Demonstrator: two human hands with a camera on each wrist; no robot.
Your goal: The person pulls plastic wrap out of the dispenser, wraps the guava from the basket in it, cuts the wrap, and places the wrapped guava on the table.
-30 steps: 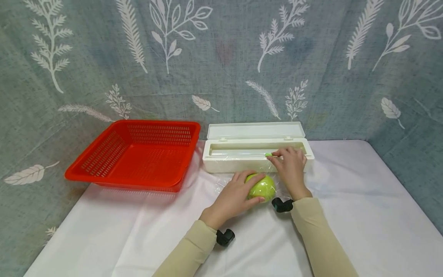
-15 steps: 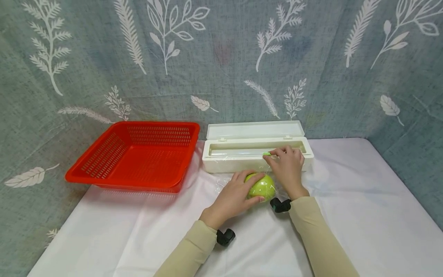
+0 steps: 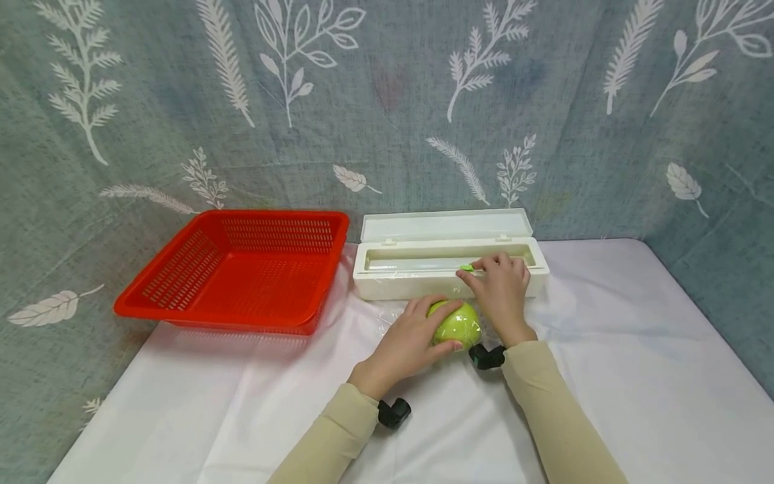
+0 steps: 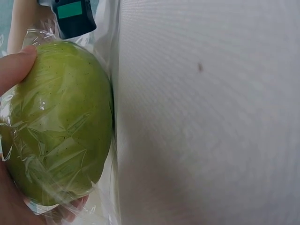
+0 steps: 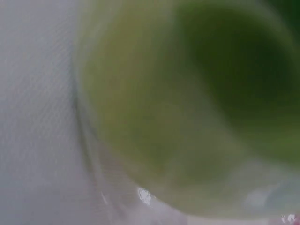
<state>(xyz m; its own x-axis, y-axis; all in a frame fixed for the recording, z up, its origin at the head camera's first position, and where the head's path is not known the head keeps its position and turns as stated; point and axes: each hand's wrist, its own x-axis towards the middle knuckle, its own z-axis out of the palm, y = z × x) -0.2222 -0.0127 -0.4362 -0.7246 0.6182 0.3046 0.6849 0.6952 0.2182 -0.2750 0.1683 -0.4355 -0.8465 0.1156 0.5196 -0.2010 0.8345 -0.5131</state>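
Observation:
My left hand (image 3: 406, 346) grips a round green fruit (image 3: 461, 325) with small specks, wrapped in clear plastic film. In the left wrist view the thumb lies on one side of the fruit (image 4: 61, 117), fingers below, the film wrinkled over its skin. Behind it stands a white cling film dispenser (image 3: 396, 286), lid raised, a roll showing inside. A sheet of clear film runs from its front edge toward the fruit. My right hand (image 3: 504, 289) pinches a small bright green slide cutter (image 3: 466, 267) on that edge. The right wrist view is mostly filled by the blurred fruit (image 5: 140, 103).
A red perforated plastic basket (image 3: 242, 321) stands left of the dispenser. A white cloth (image 3: 635, 349) covers the table, with a leaf-patterned grey-blue curtain (image 3: 393, 141) behind. Black wrist cameras (image 3: 394, 413) are strapped under both cuffs.
My right hand has shifted slightly left along the dispenser's front edge with the green slide cutter. My left hand keeps its grip on the wrapped fruit in the same place.

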